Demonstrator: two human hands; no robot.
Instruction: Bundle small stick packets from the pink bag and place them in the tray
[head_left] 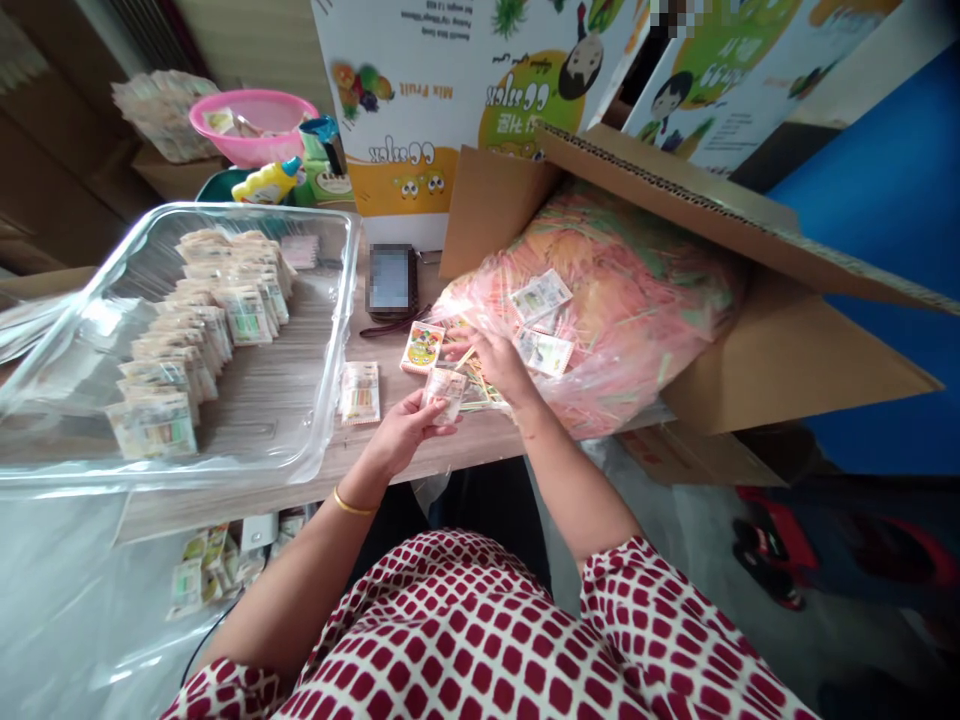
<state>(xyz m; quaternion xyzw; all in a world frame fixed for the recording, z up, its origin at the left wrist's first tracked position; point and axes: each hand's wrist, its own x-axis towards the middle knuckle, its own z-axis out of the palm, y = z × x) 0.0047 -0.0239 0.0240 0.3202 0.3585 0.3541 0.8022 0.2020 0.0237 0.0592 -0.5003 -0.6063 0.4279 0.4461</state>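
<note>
My left hand (411, 428) grips a small printed plastic packet (445, 392) between thumb and fingers, near the table's front edge. Just above and to the right, my right hand (491, 362) has a thin yellow stick (466, 357) at its fingertips. Below that hand, loose yellow and green sticks (480, 397) lie on the table beside a big clear bag (600, 300) of pink, orange and green sticks. A colourful packet (422, 346) lies behind my left hand, and a filled packet (361, 392) lies to its left. Two packets (541, 297) rest on the bag.
On the left stands a clear plastic tray (341, 300) with rows of filled packets (187, 340). A phone (391, 280) lies behind the loose packets. The open cardboard box (795, 340) surrounds the bag. Behind are a pink basin (255, 140), a yellow bottle (266, 183) and printed cartons (405, 110).
</note>
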